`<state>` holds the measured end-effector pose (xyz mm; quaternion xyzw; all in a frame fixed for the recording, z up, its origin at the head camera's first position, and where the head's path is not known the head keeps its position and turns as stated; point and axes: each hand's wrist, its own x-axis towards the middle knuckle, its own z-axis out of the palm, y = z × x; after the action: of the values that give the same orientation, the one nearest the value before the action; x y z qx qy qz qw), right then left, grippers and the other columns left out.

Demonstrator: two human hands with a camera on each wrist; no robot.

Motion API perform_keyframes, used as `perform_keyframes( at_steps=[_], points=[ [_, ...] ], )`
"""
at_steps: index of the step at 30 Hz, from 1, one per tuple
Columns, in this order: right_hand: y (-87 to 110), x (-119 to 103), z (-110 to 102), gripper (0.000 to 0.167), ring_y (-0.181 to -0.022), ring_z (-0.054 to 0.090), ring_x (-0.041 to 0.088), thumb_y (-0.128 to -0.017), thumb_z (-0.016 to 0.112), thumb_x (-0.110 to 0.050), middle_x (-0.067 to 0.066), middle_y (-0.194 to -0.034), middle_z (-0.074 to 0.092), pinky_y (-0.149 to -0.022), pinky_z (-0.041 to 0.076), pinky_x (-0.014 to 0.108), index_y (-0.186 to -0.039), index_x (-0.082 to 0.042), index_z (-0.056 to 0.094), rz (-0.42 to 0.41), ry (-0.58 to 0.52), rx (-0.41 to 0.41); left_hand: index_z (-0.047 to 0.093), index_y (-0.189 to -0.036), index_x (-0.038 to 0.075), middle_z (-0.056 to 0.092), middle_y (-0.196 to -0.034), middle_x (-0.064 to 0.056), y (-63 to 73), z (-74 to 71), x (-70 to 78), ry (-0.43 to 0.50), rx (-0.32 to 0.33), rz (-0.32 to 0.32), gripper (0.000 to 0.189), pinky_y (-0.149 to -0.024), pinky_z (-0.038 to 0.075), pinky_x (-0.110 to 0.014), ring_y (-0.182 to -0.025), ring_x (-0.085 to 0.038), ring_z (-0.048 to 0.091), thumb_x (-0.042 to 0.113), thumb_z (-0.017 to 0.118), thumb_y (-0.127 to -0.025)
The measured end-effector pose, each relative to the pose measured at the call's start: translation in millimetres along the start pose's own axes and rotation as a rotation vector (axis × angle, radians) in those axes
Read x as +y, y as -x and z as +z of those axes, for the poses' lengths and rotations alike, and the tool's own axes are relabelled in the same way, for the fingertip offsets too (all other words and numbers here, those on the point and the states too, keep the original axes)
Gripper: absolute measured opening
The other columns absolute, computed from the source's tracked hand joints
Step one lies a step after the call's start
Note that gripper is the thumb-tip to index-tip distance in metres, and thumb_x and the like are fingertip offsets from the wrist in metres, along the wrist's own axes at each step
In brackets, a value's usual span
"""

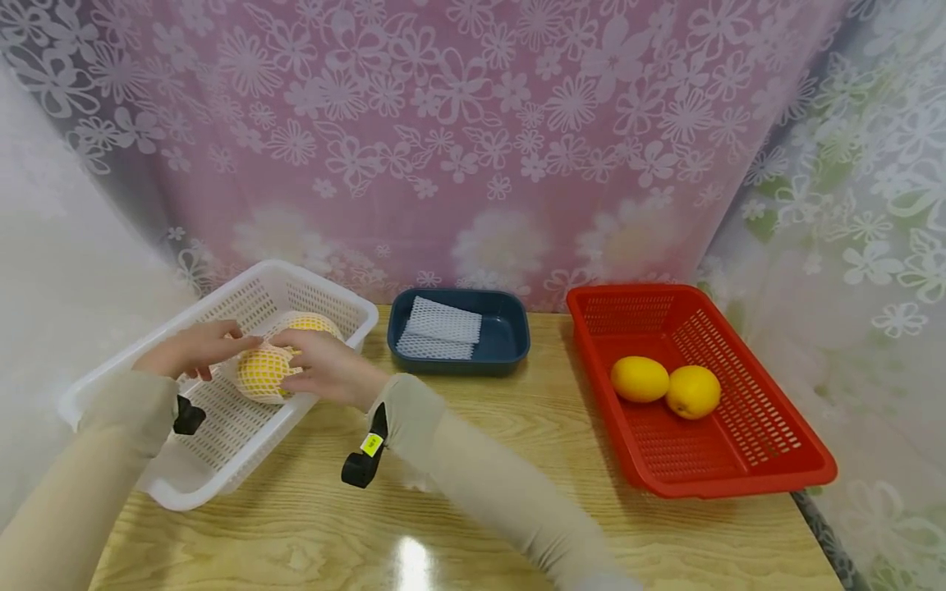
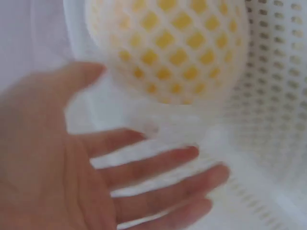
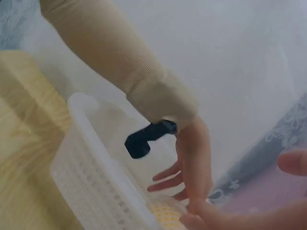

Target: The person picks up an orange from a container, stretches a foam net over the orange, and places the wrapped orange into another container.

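Note:
In the white basket (image 1: 177, 496) lie two yellow fruits in white foam net sleeves. The nearer netted fruit (image 1: 260, 376) sits between both hands, and the farther netted fruit (image 1: 314, 322) is partly hidden behind the right hand. My left hand (image 1: 195, 349) is to its left; the left wrist view shows the fingers spread and straight, with the thumb close to the net and nothing gripped. From the right, my right hand (image 1: 328, 365) touches the same fruit's side, its fingers apart. In the right wrist view only part of the netted fruit (image 3: 165, 216) shows beyond the basket wall.
A dark blue tray (image 1: 510, 328) at the back middle holds white foam net sleeves (image 1: 443, 324). On the right stands a red basket (image 1: 739, 486) with two bare yellow fruits (image 1: 640, 379). All stand on a wooden table (image 1: 473, 525) before a floral curtain.

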<state>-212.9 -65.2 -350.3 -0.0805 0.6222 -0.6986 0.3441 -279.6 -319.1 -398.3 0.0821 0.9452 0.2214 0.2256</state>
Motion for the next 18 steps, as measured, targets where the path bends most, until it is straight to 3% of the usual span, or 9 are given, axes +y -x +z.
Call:
perform_keyframes(
  at_steps=[1,3,6,10,13,18],
  points=[
    [4.5,-4,-3,0.037,-0.135,0.043,0.036,-0.101,0.058,-0.012,0.015,-0.146,0.046,-0.101,0.046,0.039,-0.137,-0.005,0.055,0.002,0.047,0.013,0.047,-0.126,-0.007,0.057,-0.116,-0.032,2.4,-2.4,5.1,-0.071,0.048,0.006,0.07,-0.057,0.05,-0.044,-0.07,-0.031,0.063,0.058,0.046,-0.098],
    [14.0,-12,-8,0.034,-0.122,0.055,0.036,-0.101,0.058,-0.021,0.016,-0.136,0.052,-0.098,0.049,0.044,-0.131,-0.004,0.058,0.033,-0.058,0.057,0.05,-0.123,-0.004,0.062,-0.111,-0.028,9.9,-7.5,20.2,-0.182,0.13,0.018,0.069,-0.056,0.047,-0.046,-0.076,-0.033,0.062,0.059,0.047,-0.097],
    [29.4,-21,-22,0.027,-0.102,0.066,0.029,-0.1,0.058,-0.024,0.008,-0.115,0.062,-0.091,0.053,0.042,-0.121,-0.007,0.063,-0.055,0.162,0.054,0.052,-0.126,-0.002,0.065,-0.109,-0.024,24.9,-13.7,51.3,-0.254,0.211,0.054,0.068,-0.058,0.046,-0.048,-0.086,-0.034,0.063,0.059,0.046,-0.098],
    [55.4,-31,-43,0.023,-0.096,0.067,0.022,-0.102,0.054,-0.027,-0.003,-0.104,0.065,-0.081,0.054,0.033,-0.114,-0.012,0.067,-0.207,0.476,0.035,0.051,-0.131,0.0,0.066,-0.107,-0.019,49.8,-14.0,101.7,-0.247,0.296,0.141,0.066,-0.062,0.048,-0.048,-0.088,-0.031,0.063,0.057,0.045,-0.099],
    [76.1,-38,-57,0.021,-0.091,0.065,0.015,-0.102,0.053,-0.029,-0.005,-0.103,0.066,-0.077,0.052,0.029,-0.112,-0.016,0.068,-0.305,0.713,0.048,0.052,-0.131,0.004,0.066,-0.109,-0.018,62.9,-5.5,136.0,-0.229,0.352,0.227,0.061,-0.068,0.05,-0.049,-0.089,-0.03,0.063,0.056,0.046,-0.1],
    [106.9,-46,-79,0.02,-0.081,0.063,0.009,-0.102,0.055,-0.032,-0.007,-0.099,0.067,-0.071,0.051,0.028,-0.109,-0.018,0.068,-0.377,1.001,0.137,0.057,-0.13,0.011,0.069,-0.11,-0.013,67.7,20.0,181.5,-0.168,0.357,0.328,0.057,-0.059,0.048,-0.038,-0.068,-0.017,0.062,0.057,0.048,-0.099]
  ],
)
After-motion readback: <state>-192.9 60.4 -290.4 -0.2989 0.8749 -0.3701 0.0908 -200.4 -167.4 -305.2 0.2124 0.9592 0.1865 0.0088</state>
